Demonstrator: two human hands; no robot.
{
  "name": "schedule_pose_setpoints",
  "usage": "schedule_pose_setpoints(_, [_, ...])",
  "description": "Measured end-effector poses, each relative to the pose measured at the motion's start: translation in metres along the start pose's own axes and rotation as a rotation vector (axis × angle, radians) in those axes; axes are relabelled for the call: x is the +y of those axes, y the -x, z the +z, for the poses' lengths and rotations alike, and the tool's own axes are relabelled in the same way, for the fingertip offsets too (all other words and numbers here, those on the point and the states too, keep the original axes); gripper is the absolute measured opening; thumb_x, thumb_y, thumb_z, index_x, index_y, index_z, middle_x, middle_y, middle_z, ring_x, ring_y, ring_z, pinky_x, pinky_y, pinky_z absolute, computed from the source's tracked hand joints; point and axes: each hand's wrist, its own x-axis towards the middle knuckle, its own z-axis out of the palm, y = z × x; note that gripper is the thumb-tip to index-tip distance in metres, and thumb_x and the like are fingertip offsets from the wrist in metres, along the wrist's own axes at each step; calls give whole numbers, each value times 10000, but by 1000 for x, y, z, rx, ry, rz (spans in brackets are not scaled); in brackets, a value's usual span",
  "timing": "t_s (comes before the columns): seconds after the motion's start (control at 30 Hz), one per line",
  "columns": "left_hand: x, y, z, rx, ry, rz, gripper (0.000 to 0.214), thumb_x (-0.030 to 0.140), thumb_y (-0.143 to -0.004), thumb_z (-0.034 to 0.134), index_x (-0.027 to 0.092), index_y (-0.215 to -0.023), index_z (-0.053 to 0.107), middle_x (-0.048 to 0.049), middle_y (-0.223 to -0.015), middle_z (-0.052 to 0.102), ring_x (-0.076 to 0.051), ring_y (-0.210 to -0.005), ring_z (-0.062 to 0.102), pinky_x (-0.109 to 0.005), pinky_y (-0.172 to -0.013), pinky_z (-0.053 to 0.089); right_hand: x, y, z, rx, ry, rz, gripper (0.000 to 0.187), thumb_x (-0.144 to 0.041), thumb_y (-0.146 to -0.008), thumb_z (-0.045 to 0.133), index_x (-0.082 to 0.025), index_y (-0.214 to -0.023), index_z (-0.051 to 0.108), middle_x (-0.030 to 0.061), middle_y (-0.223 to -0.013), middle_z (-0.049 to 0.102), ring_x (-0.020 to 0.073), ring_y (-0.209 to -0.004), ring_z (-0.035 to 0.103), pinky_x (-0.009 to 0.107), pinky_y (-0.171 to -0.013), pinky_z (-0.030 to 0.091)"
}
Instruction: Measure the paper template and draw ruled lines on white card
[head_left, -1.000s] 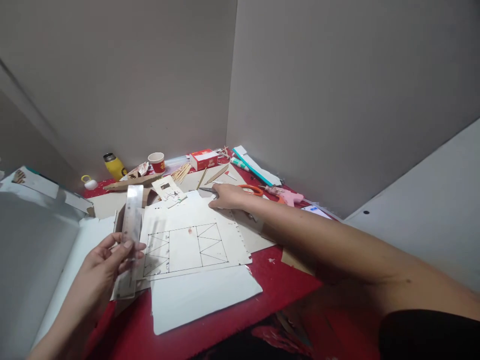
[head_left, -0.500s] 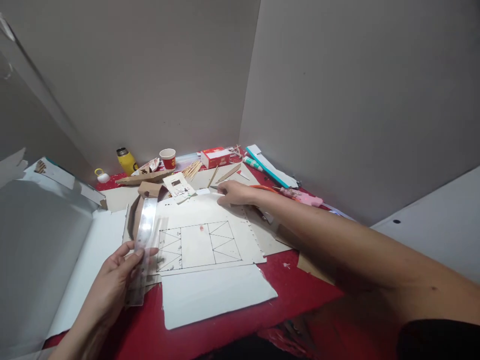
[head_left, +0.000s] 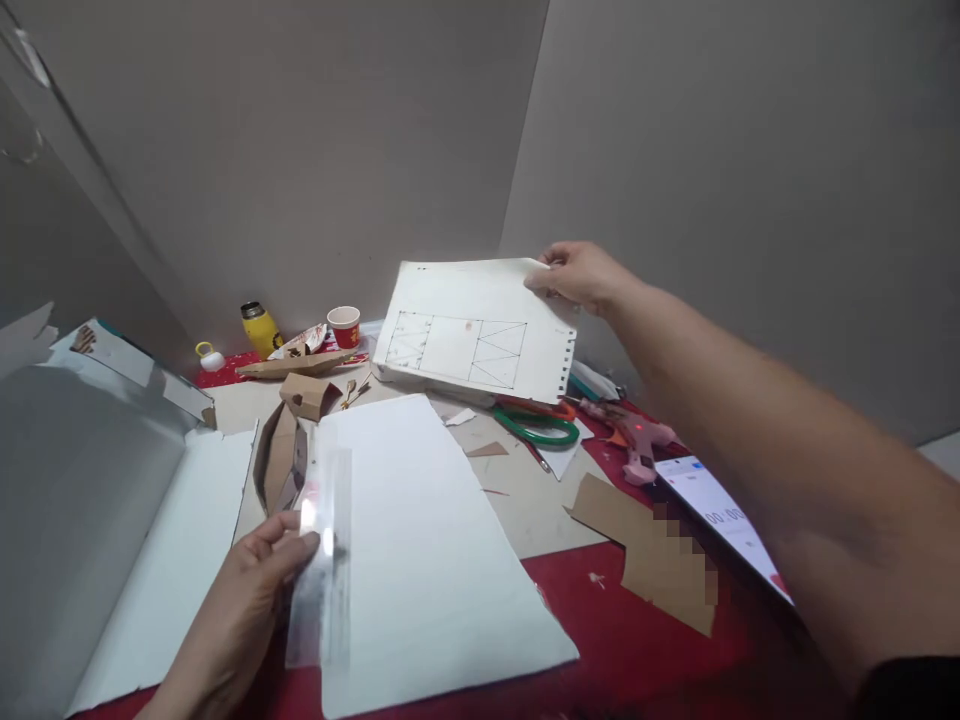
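Observation:
My left hand (head_left: 259, 585) pinches a clear plastic ruler (head_left: 324, 610) by its left side. The ruler stands over the left edge of a blank white board (head_left: 420, 540) lying on the red tabletop. Farther off, my right hand (head_left: 577, 275) grips the upper right corner of a drawing sheet (head_left: 450, 350), thumb on top. Ruled rectangles and zigzag lines mark the sheet, and its right edge has torn binder holes. It is lifted and tilted above the back of the table, hiding what lies behind it.
Green-handled scissors (head_left: 540, 425), a pink glue gun (head_left: 637, 440), a phone (head_left: 720, 520) and a cardboard scrap (head_left: 652, 560) lie on the right. Behind stand a yellow bottle (head_left: 260, 330) and a paper cup (head_left: 343, 328). Folded cardboard pieces (head_left: 281, 455) and a white box panel (head_left: 142, 480) are left.
My right hand has raised the drawing sheet off the white board and carried it back and right, uncovering the board and scissors. The ruler stays in my left hand, slightly nearer the board.

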Motion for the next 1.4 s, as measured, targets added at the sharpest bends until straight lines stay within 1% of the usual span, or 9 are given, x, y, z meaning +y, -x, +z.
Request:
schedule_pose_setpoints(0.23, [-7,-22,40,11,-106,35,434,317,-644,872,157,-941,598,-55,-730,732,-118,-567,624,-198,-499,459,27,-31,20,157,128,72,206,-80,-781,604,-115,-984,593,138,-891,639,206,-786,606,339,-674,465])
schedule_pose_setpoints(0.37, [-2,-38,55,8,-190,33,605,311,-657,853,125,-1156,564,-89,-817,738,-194,-685,695,-295,-611,550,30,-17,29,204,324,-126,370,-161,-853,589,-62,-1209,569,286,-1249,562,317,-1162,525,425,-904,404])
schedule_pose_setpoints(0.47, [3,-43,50,37,-519,161,646,431,-748,760,123,-1280,562,-119,-945,749,-243,-752,719,-365,-682,568,26,9,39,89,427,-311,440,-216,-886,586,-65,-1298,555,258,-1343,547,325,-1237,498,421,-999,380])
schedule_pose_setpoints(0.6, [4,-42,36,84,-1238,585,534,496,-880,535,136,-1256,649,-184,-1180,711,-357,-999,699,-507,-839,556,23,59,49,-200,471,-489,425,-288,-917,550,-146,-1316,585,151,-1379,578,298,-1259,539,410,-1055,413])
schedule_pose_setpoints(0.77, [-13,-47,40,-90,-1660,875,643,493,-933,451,92,-1432,511,-181,-1521,445,-373,-1408,404,-539,-1084,436,28,115,50,-509,522,-552,390,-313,-919,536,-152,-1258,640,145,-1299,653,313,-1193,603,434,-1000,469])
schedule_pose_setpoints(0.97, [-24,-57,49,-132,-1765,896,682,528,-953,417,91,-1474,450,-194,-1544,386,-360,-1433,354,-516,-1107,415,28,157,53,-793,498,-660,332,-308,-917,540,-160,-1185,670,152,-1209,691,294,-1097,648,419,-934,506])
schedule_pose_setpoints(1.13, [-21,-63,49,-124,-1730,898,709,557,-939,430,70,-1453,477,-226,-1510,452,-405,-1423,365,-577,-1095,397,37,190,67,-869,556,-659,724,-450,-873,629,-123,-1491,445,248,-1572,322,408,-1459,295,576,-1141,316])
schedule_pose_setpoints(1.23, [-23,-67,47,-119,-1688,900,702,542,-934,447,84,-1466,458,-223,-1520,443,-398,-1452,309,-571,-1101,387,46,202,73,-913,621,-631,778,-492,-911,566,-117,-1550,331,262,-1613,168,413,-1500,129,624,-1166,218])
schedule_pose_setpoints(1.4, [-28,-67,45,-135,-1655,918,773,564,-917,465,71,-1507,379,-236,-1559,372,-387,-1444,335,-552,-1120,362,53,217,70,-883,618,-649,754,-488,-937,523,-108,-1554,315,274,-1608,151,409,-1498,119,630,-1172,187])
